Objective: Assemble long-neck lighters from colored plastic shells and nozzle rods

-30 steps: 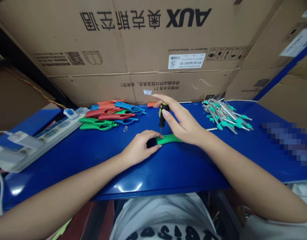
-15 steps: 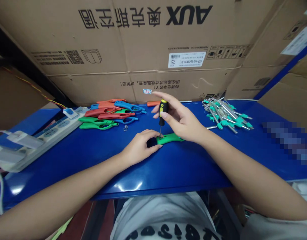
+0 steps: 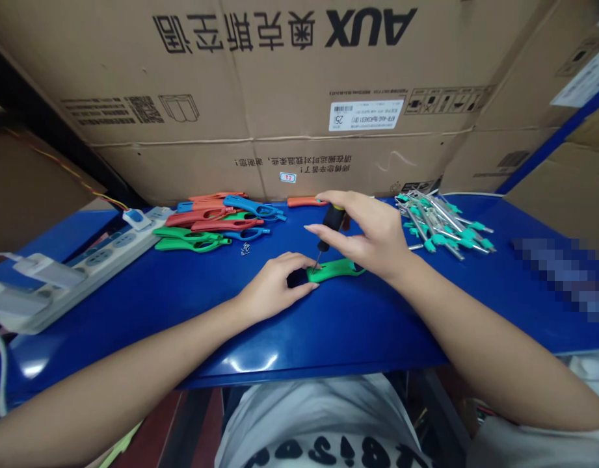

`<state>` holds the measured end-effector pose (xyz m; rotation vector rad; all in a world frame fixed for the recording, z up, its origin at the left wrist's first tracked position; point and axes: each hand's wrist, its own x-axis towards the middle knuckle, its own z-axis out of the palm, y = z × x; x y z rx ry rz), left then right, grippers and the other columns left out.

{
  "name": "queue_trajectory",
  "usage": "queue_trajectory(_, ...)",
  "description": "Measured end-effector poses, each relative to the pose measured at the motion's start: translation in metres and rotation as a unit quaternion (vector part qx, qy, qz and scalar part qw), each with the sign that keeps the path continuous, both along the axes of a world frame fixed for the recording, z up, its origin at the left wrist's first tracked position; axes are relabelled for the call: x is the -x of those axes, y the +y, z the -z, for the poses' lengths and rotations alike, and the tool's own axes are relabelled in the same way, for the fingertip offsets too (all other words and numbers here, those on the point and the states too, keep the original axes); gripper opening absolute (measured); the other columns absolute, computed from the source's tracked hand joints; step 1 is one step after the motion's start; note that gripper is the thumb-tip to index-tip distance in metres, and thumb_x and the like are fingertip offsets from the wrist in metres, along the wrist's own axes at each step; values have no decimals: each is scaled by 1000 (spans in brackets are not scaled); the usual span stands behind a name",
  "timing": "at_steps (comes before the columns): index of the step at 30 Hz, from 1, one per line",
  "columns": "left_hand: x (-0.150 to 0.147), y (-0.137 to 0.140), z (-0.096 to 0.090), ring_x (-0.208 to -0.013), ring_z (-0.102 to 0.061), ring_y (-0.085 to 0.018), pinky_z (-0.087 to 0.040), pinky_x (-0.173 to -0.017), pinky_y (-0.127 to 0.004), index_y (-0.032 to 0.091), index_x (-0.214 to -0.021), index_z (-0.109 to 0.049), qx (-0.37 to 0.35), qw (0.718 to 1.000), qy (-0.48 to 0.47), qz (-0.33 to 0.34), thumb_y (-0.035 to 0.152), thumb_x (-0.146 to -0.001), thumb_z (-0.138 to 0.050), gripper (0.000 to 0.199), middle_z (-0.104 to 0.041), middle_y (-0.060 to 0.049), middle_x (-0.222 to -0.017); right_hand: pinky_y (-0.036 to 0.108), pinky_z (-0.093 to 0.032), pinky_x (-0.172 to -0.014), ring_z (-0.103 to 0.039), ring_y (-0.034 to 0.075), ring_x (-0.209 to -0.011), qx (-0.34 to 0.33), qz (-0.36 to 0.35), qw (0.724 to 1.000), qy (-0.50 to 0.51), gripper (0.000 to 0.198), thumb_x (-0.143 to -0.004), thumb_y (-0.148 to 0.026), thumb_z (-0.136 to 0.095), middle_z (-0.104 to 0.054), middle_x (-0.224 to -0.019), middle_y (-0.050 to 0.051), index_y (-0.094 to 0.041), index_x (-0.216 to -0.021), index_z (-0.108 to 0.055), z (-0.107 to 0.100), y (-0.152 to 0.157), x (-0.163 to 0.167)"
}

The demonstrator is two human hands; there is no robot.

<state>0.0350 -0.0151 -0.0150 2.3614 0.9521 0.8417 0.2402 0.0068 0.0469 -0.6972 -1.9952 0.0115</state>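
Observation:
A green plastic handle [image 3: 335,270] lies flat on the blue table. My left hand [image 3: 274,286] pinches its left end between thumb and fingers. My right hand [image 3: 370,231] holds a screwdriver [image 3: 332,226] with a black and yellow grip, its top leaning right and its shaft slanting down to the handle's left end. Whether the tip sits on a screw is too small to see. The right hand hovers over the handle's right end and partly covers it.
Red, blue, green and orange handles [image 3: 216,221] are heaped at the back left, with small screws [image 3: 245,248] before them. Metal rods with teal parts [image 3: 440,224] lie at the back right. An orange-handled tool [image 3: 304,201] rests by the cardboard [image 3: 279,78]. A power strip [image 3: 99,257] stands left.
My right hand has shifted right, and the screwdriver has gone from nearly upright to tilted, its grip leaning right. The left hand and green handle have hardly moved.

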Motion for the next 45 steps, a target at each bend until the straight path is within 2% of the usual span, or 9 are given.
queue_trajectory(6, -1, 0, 1, -104, -67, -23, -52, -96, -39, 19, -102, -67, -2, 1000, -7, 6, 23, -87, -73, 17, -74, -6, -109, 35, -59, -86, -71, 18, -97, 116, -99, 987, 50, 39, -106, -38, -37, -73, -114, 8, -22, -137, -55, 1, 1, 6)
queue_trajectory(10, 0, 0, 1, -105, -67, -23, -51, -97, -39, 19, -104, -67, -5, 1000, -4, 8, 23, -87, -73, 18, -74, -6, -109, 36, -58, -85, -69, 20, -89, 12, -13, 999, 45, 30, -95, -45, -62, -73, -99, 8, -20, -111, -68, 1, 0, 3)
queue_trajectory(13, -1, -1, 1, -105, -67, -23, -51, -97, -39, 19, -104, -67, -8, 1000, -5, 7, 23, -87, -73, 18, -74, -6, -108, 38, -57, -88, -69, 22, -90, -28, 14, 999, 21, 29, -98, -44, -58, -72, -93, 8, -20, -108, -69, -2, -3, 2)
queue_trajectory(19, -2, -1, 0, -103, -68, -23, -52, -96, -39, 19, -100, -67, -5, 1000, -9, 6, 22, -86, -73, 15, -74, -6, -107, 36, -57, -90, -69, 18, -98, 99, -112, 989, -3, 37, -107, -37, -37, -72, -117, 8, -21, -134, -56, -8, -7, 7)
queue_trajectory(25, -2, -1, 2, -107, -68, -22, -51, -99, -38, 19, -103, -66, -16, 1000, -13, 11, 22, -86, -75, 20, -74, -6, -110, 37, -55, -84, -69, 22, -88, -71, 21, 996, -42, 35, -94, -50, -63, -74, -97, 9, -19, -108, -68, -5, -7, 3)
queue_trajectory(32, -2, 0, 2, -102, -68, -22, -52, -97, -37, 18, -100, -67, -17, 1000, -2, 9, 23, -86, -75, 17, -74, -5, -106, 35, -56, -91, -68, 18, -103, 65, -100, 992, -38, 38, -107, -33, -38, -69, -121, 9, -20, -139, -52, -7, -9, 7)
queue_trajectory(38, -3, -1, 3, -106, -68, -22, -52, -99, -37, 18, -105, -67, -17, 1000, -11, 14, 24, -85, -76, 22, -75, -5, -109, 36, -56, -87, -69, 23, -96, -68, -7, 997, -46, 33, -95, -45, -62, -73, -104, 10, -18, -115, -66, -3, -6, 2)
queue_trajectory(42, -3, -1, 3, -102, -69, -22, -53, -96, -37, 18, -102, -67, -21, 1000, -9, 13, 23, -85, -76, 19, -75, -5, -106, 35, -56, -90, -68, 18, -100, 42, -84, 995, -35, 35, -106, -33, -39, -69, -122, 10, -20, -135, -55, -5, -7, 5)
queue_trajectory(45, -3, -1, 3, -103, -69, -22, -53, -96, -38, 17, -102, -68, -14, 1000, -9, 17, 23, -85, -76, 20, -74, -6, -107, 32, -57, -85, -68, 17, -98, 91, -118, 989, -13, 34, -104, -33, -46, -67, -126, 9, -20, -135, -54, -6, -5, 6)
